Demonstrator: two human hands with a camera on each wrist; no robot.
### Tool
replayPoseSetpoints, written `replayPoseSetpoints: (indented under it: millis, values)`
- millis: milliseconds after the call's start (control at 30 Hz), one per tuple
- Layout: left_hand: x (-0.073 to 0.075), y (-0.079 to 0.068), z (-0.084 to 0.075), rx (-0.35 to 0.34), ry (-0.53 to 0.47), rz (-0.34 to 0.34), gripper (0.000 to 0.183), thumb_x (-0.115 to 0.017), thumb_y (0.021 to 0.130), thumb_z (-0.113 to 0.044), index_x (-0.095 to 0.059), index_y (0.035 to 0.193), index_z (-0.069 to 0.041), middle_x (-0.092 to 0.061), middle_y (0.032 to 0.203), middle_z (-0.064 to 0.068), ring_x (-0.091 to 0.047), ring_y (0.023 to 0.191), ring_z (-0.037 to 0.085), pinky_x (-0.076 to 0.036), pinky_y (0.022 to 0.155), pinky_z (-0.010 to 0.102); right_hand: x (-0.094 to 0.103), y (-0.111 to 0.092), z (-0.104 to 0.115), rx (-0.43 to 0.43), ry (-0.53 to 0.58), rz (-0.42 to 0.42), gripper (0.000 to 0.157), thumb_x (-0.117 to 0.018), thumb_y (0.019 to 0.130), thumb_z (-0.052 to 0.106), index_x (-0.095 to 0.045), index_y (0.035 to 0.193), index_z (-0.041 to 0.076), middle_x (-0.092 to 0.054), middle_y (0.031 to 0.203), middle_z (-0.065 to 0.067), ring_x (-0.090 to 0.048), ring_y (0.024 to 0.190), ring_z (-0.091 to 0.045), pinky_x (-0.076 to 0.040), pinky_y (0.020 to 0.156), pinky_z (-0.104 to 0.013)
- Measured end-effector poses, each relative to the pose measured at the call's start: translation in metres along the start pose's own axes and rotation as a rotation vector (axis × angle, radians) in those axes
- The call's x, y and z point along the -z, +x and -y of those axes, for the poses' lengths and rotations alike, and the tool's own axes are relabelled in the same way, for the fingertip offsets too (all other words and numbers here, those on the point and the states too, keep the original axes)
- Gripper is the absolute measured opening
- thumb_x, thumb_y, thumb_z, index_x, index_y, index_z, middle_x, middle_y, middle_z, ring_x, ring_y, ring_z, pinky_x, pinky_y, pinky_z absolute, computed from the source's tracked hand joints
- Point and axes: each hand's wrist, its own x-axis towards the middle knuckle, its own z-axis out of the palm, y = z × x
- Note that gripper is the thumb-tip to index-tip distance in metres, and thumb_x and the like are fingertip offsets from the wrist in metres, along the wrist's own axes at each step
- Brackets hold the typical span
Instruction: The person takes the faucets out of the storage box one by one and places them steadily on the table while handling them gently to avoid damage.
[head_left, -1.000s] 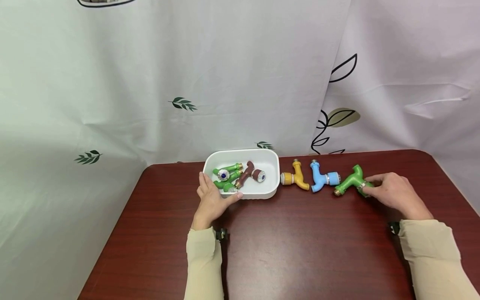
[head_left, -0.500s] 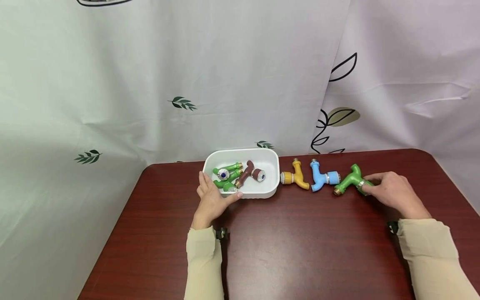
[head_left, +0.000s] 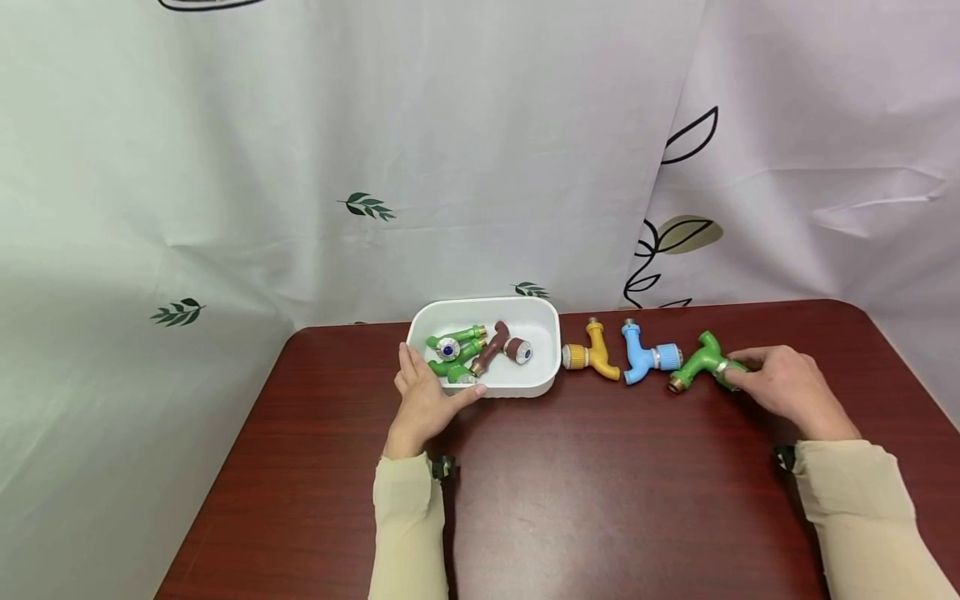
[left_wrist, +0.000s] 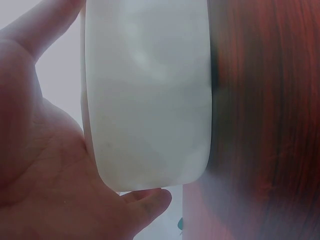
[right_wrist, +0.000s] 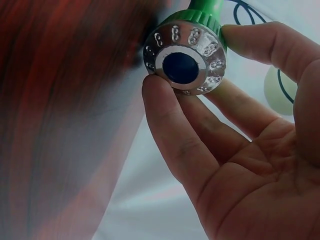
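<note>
A white plastic tray stands at the back of the table with several green taps and one dark brown tap inside. My left hand grips its near left corner, the thumb on the front rim and the fingers along the left end; the left wrist view shows the tray's outer wall beside the palm. On the right, a green tap lies by the table's back edge. My right hand holds it by its handle; in the right wrist view, thumb and fingers surround the silver-faced knob with its dark blue centre.
Between the tray and the held tap lie a yellow tap and a light blue tap in a row. A white patterned cloth hangs right behind the dark red wooden table.
</note>
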Motion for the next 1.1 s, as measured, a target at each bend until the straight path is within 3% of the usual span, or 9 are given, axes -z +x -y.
replayPoseSetpoints:
  millis: [400,667,867,1100]
  values:
    - [-0.0006,-0.0002,0.0012,-0.006,-0.004,-0.003,0.138,-0.082,0.078,-0.052,0.017,0.154,0.007,0.024,0.163,0.017,-0.003,0.143,0.044,-0.027,0.114,0.054,-0.0040,-0.0007,-0.0017,0.001,0.018,-0.032,0.044,-0.068,0.091,0.028,-0.069,0.116,-0.008,-0.071,0.102,-0.026,-0.058,0.092,-0.044,-0.046,0.075,-0.053]
    - [-0.0008,0.0001,0.0021,-0.004,-0.007,-0.002,0.138,-0.082,0.078,-0.052,0.017,0.154,0.007,0.024,0.163,0.017,-0.003,0.142,0.043,-0.027,0.114,0.054,-0.0055,-0.0013,-0.0020,0.020,0.038,-0.047,0.046,-0.068,0.092,0.026,-0.065,0.122,-0.009,-0.071,0.098,-0.024,-0.060,0.092,-0.042,-0.044,0.070,-0.045]
    - [-0.0009,0.0000,0.0020,-0.009,-0.004,-0.005,0.138,-0.082,0.078,-0.052,0.017,0.154,0.007,0.024,0.163,0.017,-0.003,0.143,0.044,-0.027,0.114,0.054,-0.0047,-0.0023,-0.0015,0.025,0.033,-0.067,0.050,-0.066,0.095,0.028,-0.060,0.125,-0.011,-0.068,0.106,-0.030,-0.059,0.098,-0.048,-0.045,0.077,-0.056]
    - [-0.0006,0.0003,0.0016,-0.013,0.006,-0.005,0.137,-0.082,0.079,-0.052,0.016,0.154,0.008,0.024,0.163,0.018,-0.004,0.142,0.044,-0.026,0.114,0.055,-0.0021,-0.0044,0.0035,0.003,0.029,-0.113,0.058,-0.060,0.099,0.036,-0.054,0.131,-0.012,-0.056,0.122,-0.041,-0.047,0.111,-0.059,-0.037,0.088,-0.067]
